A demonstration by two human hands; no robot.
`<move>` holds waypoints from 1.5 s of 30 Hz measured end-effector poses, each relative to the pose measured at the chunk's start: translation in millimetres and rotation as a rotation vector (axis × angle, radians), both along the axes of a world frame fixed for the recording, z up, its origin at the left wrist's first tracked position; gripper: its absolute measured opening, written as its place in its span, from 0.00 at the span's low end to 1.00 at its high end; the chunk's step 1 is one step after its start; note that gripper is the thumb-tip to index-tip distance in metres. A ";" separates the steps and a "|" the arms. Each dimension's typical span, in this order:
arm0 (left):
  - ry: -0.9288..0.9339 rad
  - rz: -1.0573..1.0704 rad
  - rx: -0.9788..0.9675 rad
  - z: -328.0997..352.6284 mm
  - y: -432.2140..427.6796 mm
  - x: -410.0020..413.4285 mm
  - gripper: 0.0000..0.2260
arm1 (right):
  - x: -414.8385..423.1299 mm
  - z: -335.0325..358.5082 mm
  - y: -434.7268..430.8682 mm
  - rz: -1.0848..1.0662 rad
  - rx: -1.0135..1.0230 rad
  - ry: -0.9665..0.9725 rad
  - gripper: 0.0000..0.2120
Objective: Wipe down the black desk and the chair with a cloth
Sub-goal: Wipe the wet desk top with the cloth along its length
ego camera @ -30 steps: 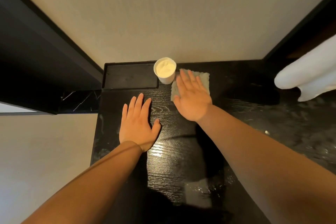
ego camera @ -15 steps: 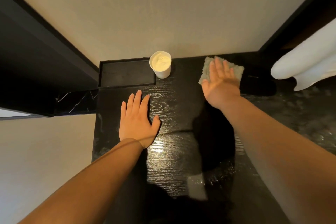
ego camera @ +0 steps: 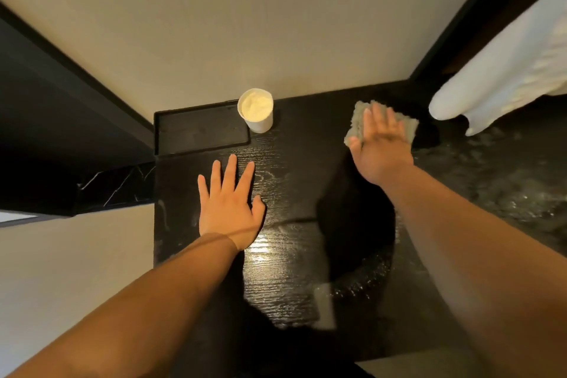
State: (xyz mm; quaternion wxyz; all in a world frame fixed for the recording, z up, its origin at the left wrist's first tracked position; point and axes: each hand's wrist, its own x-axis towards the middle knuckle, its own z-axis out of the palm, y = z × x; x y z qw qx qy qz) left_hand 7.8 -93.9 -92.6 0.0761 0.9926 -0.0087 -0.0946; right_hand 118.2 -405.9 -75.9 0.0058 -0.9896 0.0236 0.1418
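The black wood-grain desk runs below me to the pale wall. A grey-green cloth lies flat at the desk's back right. My right hand presses down on the cloth with fingers spread, covering its middle. My left hand rests flat on the desk's left side, fingers apart, holding nothing. No chair is in view.
A white cup stands at the back by the wall, beside a shallow black tray set in the back left corner. A white towel-like object hangs over the right. A wet-looking dark surface adjoins the desk on the right.
My right hand has slid the cloth from beside the cup to the right along the back of the desk. My left hand has stayed in place, its fingers now spread wider.
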 end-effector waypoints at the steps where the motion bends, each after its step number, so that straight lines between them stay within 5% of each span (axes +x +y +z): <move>1: 0.016 -0.033 0.014 0.9 -0.7 1.1 0.34 | -10.8 0.5 -3.5 -0.035 0.006 0.011 0.35; 12: 0.025 -0.244 -0.150 10.7 -109.0 59.4 0.31 | -12.8 -5.0 0.9 0.264 0.033 0.023 0.35; 21: -0.013 -0.173 -0.032 -1.6 -143.1 74.9 0.33 | -34.4 -7.3 -66.5 -0.089 0.044 -0.035 0.38; 28: -0.013 -0.172 -0.020 -2.1 -143.2 74.5 0.33 | 0.7 -9.0 -40.5 0.275 0.095 0.019 0.37; 39: 0.003 -0.169 -0.008 2.2 -145.1 75.2 0.33 | -28.3 -6.3 -96.7 -0.261 0.023 -0.001 0.38; 45: 0.013 -0.166 0.002 -0.4 -145.4 76.8 0.33 | 38.4 -6.6 -34.2 -0.094 0.085 0.017 0.38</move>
